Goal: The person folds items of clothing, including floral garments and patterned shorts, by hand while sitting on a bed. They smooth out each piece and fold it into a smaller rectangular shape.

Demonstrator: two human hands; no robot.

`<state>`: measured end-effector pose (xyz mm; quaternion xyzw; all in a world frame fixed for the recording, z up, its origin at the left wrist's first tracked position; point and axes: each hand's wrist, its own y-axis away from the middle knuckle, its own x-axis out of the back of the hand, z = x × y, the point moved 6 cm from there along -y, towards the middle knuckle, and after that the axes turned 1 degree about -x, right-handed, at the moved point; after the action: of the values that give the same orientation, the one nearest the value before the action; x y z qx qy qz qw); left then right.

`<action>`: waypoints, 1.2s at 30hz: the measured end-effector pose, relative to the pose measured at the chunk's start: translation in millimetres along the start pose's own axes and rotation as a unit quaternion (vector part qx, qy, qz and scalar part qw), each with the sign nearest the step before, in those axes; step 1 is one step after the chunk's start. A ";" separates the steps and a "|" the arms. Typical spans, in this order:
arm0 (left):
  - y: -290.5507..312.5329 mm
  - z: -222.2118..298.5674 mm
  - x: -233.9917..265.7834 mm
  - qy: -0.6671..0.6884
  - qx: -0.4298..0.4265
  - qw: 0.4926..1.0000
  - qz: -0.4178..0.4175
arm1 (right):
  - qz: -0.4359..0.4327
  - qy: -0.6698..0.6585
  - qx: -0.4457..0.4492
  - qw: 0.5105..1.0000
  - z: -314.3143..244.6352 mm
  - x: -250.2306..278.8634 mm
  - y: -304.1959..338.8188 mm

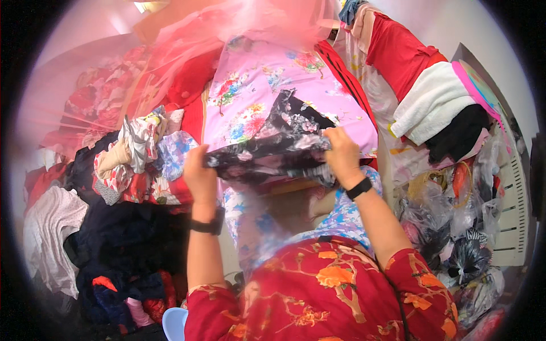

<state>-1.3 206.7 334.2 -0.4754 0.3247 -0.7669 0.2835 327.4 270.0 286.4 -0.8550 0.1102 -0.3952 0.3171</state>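
A black garment with pale pink flowers [267,156] is stretched sideways between my two hands, blurred by motion along its lower edge. My left hand [199,173] is closed on its left end, and my right hand [343,156] grips the right end. Part of the cloth trails up and away onto a pink flowered sheet [284,74] spread on the bed in front of me. Whether the garment is a top or trousers cannot be made out. Both wrists wear dark bands.
Left of the sheet lies a heap of crumpled clothes [133,148], with dark clothing [125,238] below it. Pink netting [187,34] hangs over the far side. At right are a white towel [435,102], a red cloth [401,51] and several plastic bags [463,210].
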 end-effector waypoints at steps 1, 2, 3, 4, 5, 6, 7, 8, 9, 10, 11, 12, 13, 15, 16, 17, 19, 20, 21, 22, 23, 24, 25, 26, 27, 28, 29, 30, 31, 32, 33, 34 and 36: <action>-3.2 -7.0 7.9 0.038 0.051 0.998 0.003 | -0.002 0.022 -0.007 1.000 17.3 8.8 -0.8; -5.9 -13.7 14.7 0.076 0.102 0.992 0.005 | -0.002 0.036 -0.024 0.999 33.9 16.7 -1.2; -6.4 -25.7 23.0 0.090 0.112 0.990 -0.005 | -0.004 0.052 -0.019 0.998 35.5 27.2 -3.5; -8.2 -35.5 27.0 0.107 0.123 0.987 -0.016 | -0.006 0.070 -0.015 0.997 36.0 36.4 -6.8; -9.7 -39.8 32.1 0.105 0.109 0.988 -0.002 | -0.008 0.070 -0.014 0.997 36.3 42.1 -9.8; -14.9 -37.6 38.1 0.112 0.112 0.987 0.001 | -0.007 0.064 -0.016 0.998 36.6 48.1 -13.9; -19.0 -43.5 40.9 0.122 0.118 0.985 -0.008 | -0.005 0.057 -0.017 0.998 36.1 55.1 -19.2; -24.0 -50.9 44.1 0.132 0.124 0.983 -0.017 | -0.005 0.058 -0.015 0.998 34.7 63.7 -26.6; -28.6 -54.6 45.1 0.160 0.117 0.980 -0.032 | -0.011 0.010 -0.015 1.000 33.0 70.7 -35.2; -36.1 -48.4 45.9 0.195 0.122 0.971 -0.060 | -0.017 -0.038 -0.016 0.999 30.2 78.8 -44.1; -39.9 -38.9 47.5 0.229 0.129 0.960 -0.094 | -0.052 -0.100 -0.059 0.992 29.2 85.5 -53.9; -44.9 -17.2 48.4 0.264 0.135 0.946 -0.129 | -0.109 -0.236 -0.083 0.962 23.5 89.4 -63.9; -46.1 -5.0 52.3 0.261 0.137 0.947 -0.128 | -0.120 -0.296 -0.084 0.944 6.9 95.7 -72.6; -38.1 16.3 39.3 0.313 0.197 0.894 -0.252 | -0.135 -0.428 -0.098 0.888 -13.1 94.6 -82.3; -38.2 27.6 32.5 0.276 0.159 0.909 -0.269 | -0.136 -0.498 -0.110 0.849 -15.4 95.8 -88.1; -36.2 42.2 27.3 0.272 0.146 0.905 -0.293 | -0.137 -0.541 -0.137 0.818 -8.0 95.4 -94.5; -34.3 63.4 22.2 0.250 0.139 0.897 -0.336 | -0.126 -0.527 -0.133 0.830 -16.9 105.3 -102.8; -36.6 60.7 23.7 0.251 0.137 0.898 -0.335 | -0.123 -0.501 -0.127 0.847 -22.3 116.5 -106.4; -38.5 55.2 27.0 0.265 0.138 0.889 -0.346 | -0.122 -0.413 -0.073 0.899 -35.4 134.7 -110.2; -39.2 50.8 31.6 0.277 0.143 0.881 -0.357 | -0.110 -0.265 0.022 0.958 -41.3 148.5 -118.3; -43.3 44.3 48.6 0.321 0.181 0.869 -0.330 | -0.144 -0.175 0.065 0.972 -48.0 159.3 -117.8; -52.4 38.5 64.5 0.311 0.174 0.868 -0.346 | -0.181 -0.085 0.109 0.974 -60.0 166.3 -118.0; -66.9 39.7 85.1 0.271 0.142 0.894 -0.328 | -0.247 -0.010 0.061 0.967 -66.2 178.5 -116.7; -79.4 45.0 108.5 0.255 0.112 0.915 -0.292 | -0.311 0.061 0.015 0.948 -69.2 186.4 -115.3; -96.4 58.3 129.2 0.220 0.064 0.943 -0.243 | -0.268 0.066 0.058 0.959 -71.8 199.2 -120.1; -106.6 66.2 149.8 0.219 0.089 0.944 -0.228 | -0.223 0.070 0.099 0.967 -74.4 214.6 -123.8; -114.5 70.4 168.8 0.175 0.073 0.967 -0.170 | -0.212 0.062 0.080 0.972 -76.1 223.5 -133.0; -119.3 86.9 197.3 0.190 0.012 0.975 -0.113 | -0.198 0.046 0.074 0.976 -84.6 233.8 -142.8; -126.5 88.8 198.6 0.193 0.007 0.974 -0.121 | -0.150 0.021 0.055 0.987 -77.0 248.9 -149.6; -132.5 88.3 196.9 0.196 0.001 0.972 -0.128 | -0.167 -0.003 -0.022 0.986 -69.2 257.0 -158.6; -145.4 81.9 160.4 0.233 0.017 0.958 -0.168 | -0.161 0.074 0.021 0.984 -65.1 257.5 -166.4; -155.1 75.6 144.2 0.220 -0.018 0.954 -0.202 | -0.159 0.128 0.085 0.975 -72.7 253.5 -175.5; -163.1 39.8 105.0 0.185 0.045 0.949 -0.252 | -0.214 -0.094 -0.003 0.972 -89.7 192.5 -183.8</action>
<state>-26.2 222.0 530.0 -0.3782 0.2063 -0.9017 0.0369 376.8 287.0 562.3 -0.8929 -0.1043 -0.3714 0.2321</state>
